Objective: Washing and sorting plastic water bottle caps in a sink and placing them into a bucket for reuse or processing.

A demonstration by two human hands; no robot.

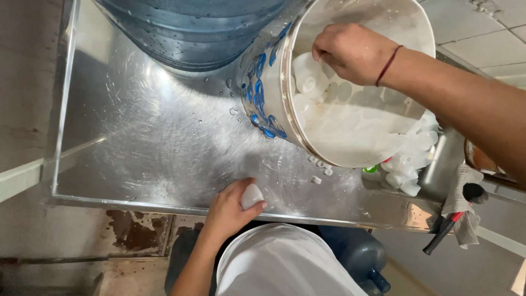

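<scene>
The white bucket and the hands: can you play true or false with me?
1. The right hand reaches into the tilted white bucket. True.
2. The left hand holds a red cap. False: it holds a white cap.
3. The bucket holds white caps. True.
4. The steel table is dry. False: water drops lie on it.
5. A big blue water jug stands beside the bucket. True.

White plastic cap sits pinched at the steel table's near edge. White bucket is tilted, full of white caps.
</scene>
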